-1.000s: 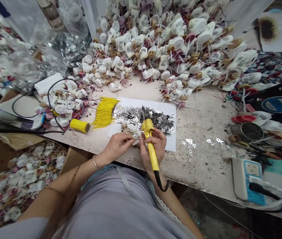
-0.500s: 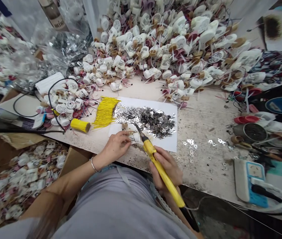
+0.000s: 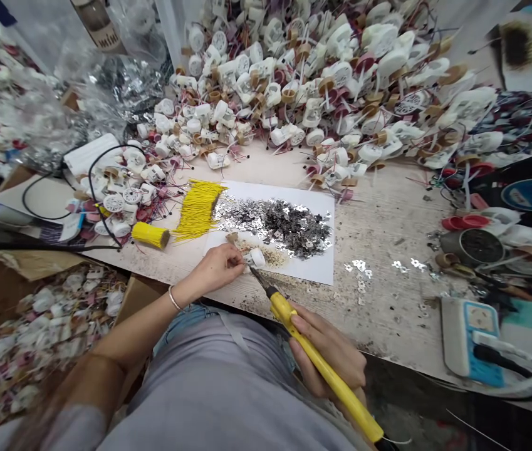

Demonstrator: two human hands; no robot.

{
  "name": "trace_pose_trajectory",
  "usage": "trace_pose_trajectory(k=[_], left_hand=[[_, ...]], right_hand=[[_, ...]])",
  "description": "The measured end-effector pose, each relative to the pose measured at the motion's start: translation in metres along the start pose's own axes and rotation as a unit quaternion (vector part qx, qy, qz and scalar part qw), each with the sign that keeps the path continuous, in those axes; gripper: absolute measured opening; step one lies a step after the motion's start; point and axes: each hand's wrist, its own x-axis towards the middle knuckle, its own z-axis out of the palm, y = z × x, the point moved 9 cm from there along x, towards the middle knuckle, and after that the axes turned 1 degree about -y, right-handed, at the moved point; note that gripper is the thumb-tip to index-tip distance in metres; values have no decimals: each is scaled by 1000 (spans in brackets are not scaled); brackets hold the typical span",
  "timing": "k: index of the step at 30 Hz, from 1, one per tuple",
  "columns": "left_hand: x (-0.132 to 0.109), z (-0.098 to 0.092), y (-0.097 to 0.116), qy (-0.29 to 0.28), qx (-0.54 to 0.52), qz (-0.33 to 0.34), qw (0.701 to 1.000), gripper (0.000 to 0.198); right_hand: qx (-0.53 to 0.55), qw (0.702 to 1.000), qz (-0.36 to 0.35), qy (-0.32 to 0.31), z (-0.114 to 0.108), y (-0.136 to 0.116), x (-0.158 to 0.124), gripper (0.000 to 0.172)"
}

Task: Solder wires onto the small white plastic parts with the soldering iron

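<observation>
My left hand [image 3: 224, 265] has its thumb and fingers pinched at a small white plastic part [image 3: 255, 257], over the near edge of a white paper sheet [image 3: 324, 272]. My right hand [image 3: 334, 351] is wrapped around a yellow soldering iron [image 3: 283, 309]. The iron points up and to the left, its dark tip close to the left fingertips and the near side of the white part. Whether the tip touches is too small to tell. Behind the hands lie a heap of small metal plates [image 3: 289, 227] and a spread of yellow wires [image 3: 198, 210].
A bundle of yellow wires [image 3: 150, 235] lies to the left. White plastic assemblies with wires [image 3: 303, 94] are piled along the back. A power strip [image 3: 470, 341] and a round tin [image 3: 477, 248] stand at right. Below left is a box of parts [image 3: 59, 338].
The soldering iron's tip has moved down and nearer to me, from above the white part to beside my left fingertips. My right hand has shifted down and right.
</observation>
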Motion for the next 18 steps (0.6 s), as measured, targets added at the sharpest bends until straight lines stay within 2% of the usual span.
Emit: trace_pose_trajectory(k=[10, 16, 18], left_hand=[[3, -1, 1, 0, -7, 1, 1000, 13], [3, -1, 0, 7, -3, -13, 1000, 13], [3, -1, 0, 8, -3, -15, 1000, 13]], right_hand=[[-13, 1000, -13, -18, 4, -4, 3, 52], [-48, 994, -26, -98, 9, -13, 15, 46], [-35, 996, -16, -85, 5, -11, 16, 45]])
